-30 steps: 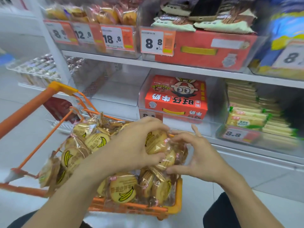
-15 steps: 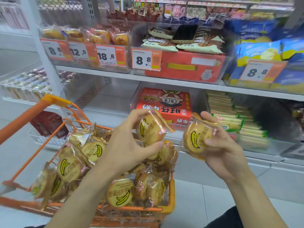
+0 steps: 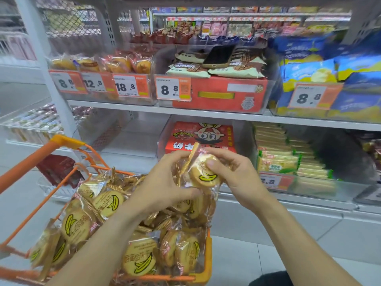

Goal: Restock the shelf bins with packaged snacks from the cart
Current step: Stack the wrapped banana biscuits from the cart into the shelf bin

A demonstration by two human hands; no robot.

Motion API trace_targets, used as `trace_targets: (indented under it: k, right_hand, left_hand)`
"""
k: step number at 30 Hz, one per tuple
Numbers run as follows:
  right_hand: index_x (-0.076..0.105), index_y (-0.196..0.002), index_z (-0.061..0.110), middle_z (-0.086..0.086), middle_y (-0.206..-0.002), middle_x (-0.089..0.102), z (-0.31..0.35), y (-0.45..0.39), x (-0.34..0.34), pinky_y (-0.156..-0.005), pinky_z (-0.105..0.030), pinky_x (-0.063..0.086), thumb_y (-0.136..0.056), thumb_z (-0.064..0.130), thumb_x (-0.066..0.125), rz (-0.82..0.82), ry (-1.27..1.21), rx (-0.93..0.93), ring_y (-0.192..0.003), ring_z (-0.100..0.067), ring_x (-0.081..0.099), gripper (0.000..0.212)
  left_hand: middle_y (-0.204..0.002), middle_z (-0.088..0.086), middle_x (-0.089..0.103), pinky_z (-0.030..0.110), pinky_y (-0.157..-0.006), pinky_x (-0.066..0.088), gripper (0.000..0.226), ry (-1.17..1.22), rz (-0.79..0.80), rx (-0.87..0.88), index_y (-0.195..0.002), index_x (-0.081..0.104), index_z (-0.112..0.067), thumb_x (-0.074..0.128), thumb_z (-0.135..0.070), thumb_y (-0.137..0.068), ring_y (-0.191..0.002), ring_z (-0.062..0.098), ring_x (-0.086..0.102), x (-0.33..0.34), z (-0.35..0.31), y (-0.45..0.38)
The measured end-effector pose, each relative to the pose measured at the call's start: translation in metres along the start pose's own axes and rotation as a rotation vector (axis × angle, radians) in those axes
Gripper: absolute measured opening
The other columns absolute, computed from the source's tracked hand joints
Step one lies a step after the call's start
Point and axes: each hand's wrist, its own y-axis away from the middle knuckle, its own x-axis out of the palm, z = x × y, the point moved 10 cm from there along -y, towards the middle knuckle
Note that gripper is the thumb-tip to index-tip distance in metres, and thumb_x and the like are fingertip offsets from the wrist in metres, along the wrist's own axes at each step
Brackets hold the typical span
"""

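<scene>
An orange wire cart [image 3: 203, 263] holds several clear packets of round banana cookies [image 3: 140, 259]. Above its far right corner my two hands meet. My right hand [image 3: 237, 178] pinches one banana cookie packet [image 3: 203, 172], thumb on its face. My left hand [image 3: 162, 182] grips packets pressed against that one; how many it holds is hidden behind the fingers. Behind the hands, on the lower shelf, stands a clear bin with a red cartoon box [image 3: 201, 137], and left of it an empty-looking clear bin [image 3: 123, 133].
The upper shelf [image 3: 206, 114] carries bins with price tags, brown-and-cream packets, a phone [image 3: 218, 55] lying on them, and blue-yellow bags at right. Green-and-yellow cracker packs [image 3: 278, 159] fill the lower right bin. The cart's orange handle [image 3: 31, 162] slants at left. White floor lies below.
Both hands lifted packets out of the cart, held them apart half a second ago, and have now come together in front of the red box. The view tilted upward.
</scene>
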Motion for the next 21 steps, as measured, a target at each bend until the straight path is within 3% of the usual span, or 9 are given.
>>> trace_targets:
  k: [2,4,7,9,12,14,18,21]
  right_hand:
    - [0.073,-0.116,0.02,-0.007,-0.108,0.075,-0.008,-0.002,0.003,-0.081,-0.042,0.061,-0.086,0.023,0.068,0.037,-0.108,0.05,-0.095,-0.025,0.072,0.03]
    - [0.072,-0.115,0.02,-0.007,-0.106,0.076,-0.017,-0.003,-0.002,-0.077,-0.048,0.062,-0.088,0.022,0.065,-0.02,-0.182,0.089,-0.093,-0.026,0.073,0.028]
    - [0.069,-0.119,0.012,-0.009,-0.101,0.077,-0.035,-0.002,-0.02,-0.068,-0.045,0.063,-0.095,0.016,0.064,-0.21,-0.266,0.171,-0.085,-0.029,0.074,0.025]
    - [0.067,-0.12,0.007,-0.013,-0.097,0.077,-0.05,0.001,-0.024,-0.065,-0.04,0.063,-0.093,0.018,0.067,-0.277,-0.298,0.249,-0.075,-0.025,0.073,0.028]
    - [0.073,-0.11,0.003,-0.017,-0.096,0.076,-0.067,0.005,-0.02,-0.076,-0.04,0.063,-0.091,0.024,0.07,-0.31,-0.4,0.361,-0.072,-0.022,0.071,0.029]
    - [0.077,-0.101,0.004,-0.013,-0.092,0.077,-0.074,0.007,-0.019,-0.08,-0.04,0.061,-0.089,0.025,0.072,-0.333,-0.485,0.406,-0.071,-0.018,0.072,0.025]
    - [0.079,-0.097,0.01,-0.009,-0.097,0.077,-0.073,0.005,-0.014,-0.076,-0.033,0.056,-0.085,0.027,0.072,-0.308,-0.624,0.385,-0.077,-0.014,0.071,0.023]
    - [0.073,-0.113,0.006,-0.011,-0.101,0.077,-0.069,0.004,-0.011,-0.077,-0.034,0.058,-0.076,0.03,0.076,-0.301,-0.576,0.316,-0.081,-0.017,0.072,0.044]
  left_hand:
    - [-0.118,-0.01,0.068,0.035,-0.094,0.055,0.075,0.11,0.025,-0.036,-0.128,0.056,-0.035,0.092,-0.013,-0.066,-0.101,0.01,0.07,0.002,0.003,0.0]
    - [-0.115,-0.014,0.069,0.034,-0.09,0.057,0.075,0.098,-0.04,-0.091,-0.125,0.057,-0.039,0.094,-0.02,-0.062,-0.099,0.008,0.07,-0.002,0.01,0.0]
    - [-0.106,-0.01,0.071,0.027,-0.064,0.056,0.073,0.158,-0.216,-0.203,-0.119,0.057,-0.039,0.096,-0.024,-0.059,-0.074,0.007,0.068,-0.009,0.024,0.002]
    - [-0.106,-0.008,0.069,0.03,-0.072,0.057,0.073,0.229,-0.313,-0.288,-0.118,0.055,-0.035,0.096,-0.028,-0.058,-0.08,0.012,0.07,-0.008,0.033,0.002]
    - [-0.115,0.002,0.066,0.042,-0.093,0.054,0.057,0.51,-0.41,-0.402,-0.114,0.058,-0.029,0.089,-0.039,-0.067,-0.099,0.024,0.07,0.003,0.046,0.001]
    - [-0.12,0.012,0.065,0.05,-0.099,0.051,0.041,0.699,-0.507,-0.481,-0.11,0.063,-0.02,0.084,-0.027,-0.076,-0.106,0.029,0.068,0.007,0.06,0.0]
    - [-0.112,0.017,0.07,0.055,-0.1,0.05,0.042,0.887,-0.6,-0.595,-0.106,0.064,-0.009,0.086,-0.008,-0.07,-0.107,0.036,0.066,0.014,0.077,-0.001]
    - [-0.108,0.015,0.069,0.043,-0.074,0.057,0.037,0.958,-0.627,-0.614,-0.104,0.058,-0.01,0.081,-0.002,-0.076,-0.083,0.03,0.068,0.019,0.073,-0.003]
